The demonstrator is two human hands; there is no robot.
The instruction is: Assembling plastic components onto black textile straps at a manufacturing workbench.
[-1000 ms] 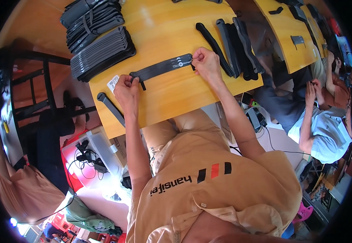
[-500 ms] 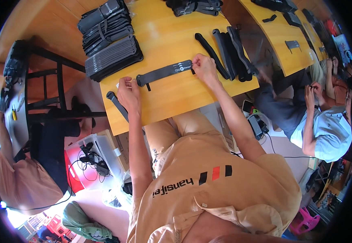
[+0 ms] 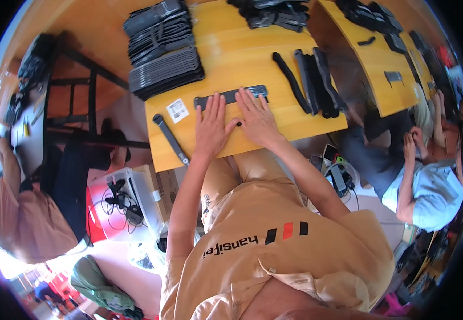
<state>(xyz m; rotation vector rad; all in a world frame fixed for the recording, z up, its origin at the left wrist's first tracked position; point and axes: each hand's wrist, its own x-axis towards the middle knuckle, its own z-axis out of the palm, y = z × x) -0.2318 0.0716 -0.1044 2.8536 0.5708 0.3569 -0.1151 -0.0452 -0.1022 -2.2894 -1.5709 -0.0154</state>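
Black strap pressed flat under both hands

Black strap [image 3: 231, 96] lay on the yellow desk [image 3: 226, 48], near the desk's front edge and about midway along it. A second before, each hand had pinched one end of the strap and held it stretched. Now both hands had come together over its middle. The left hand [image 3: 210, 125] and the right hand [image 3: 258, 120] were open, with palms down and fingers spread, and they pressed on the strap rather than gripped it. I judge from this that the stretching was finished and the strap was being flattened against the desk.

The strap was long, narrow and flat, dark grey to black, and it lay almost parallel to the front edge. Only its two ends and its far side showed beyond the fingers.

A small white label [image 3: 177, 110] lay just beside the strap's left end. A thin black bar [image 3: 171, 140] lay slanted near the front left corner. A stack of black straps [image 3: 162, 53] stood at the far left corner, and some loose black straps [image 3: 311, 80] lay toward the right edge.
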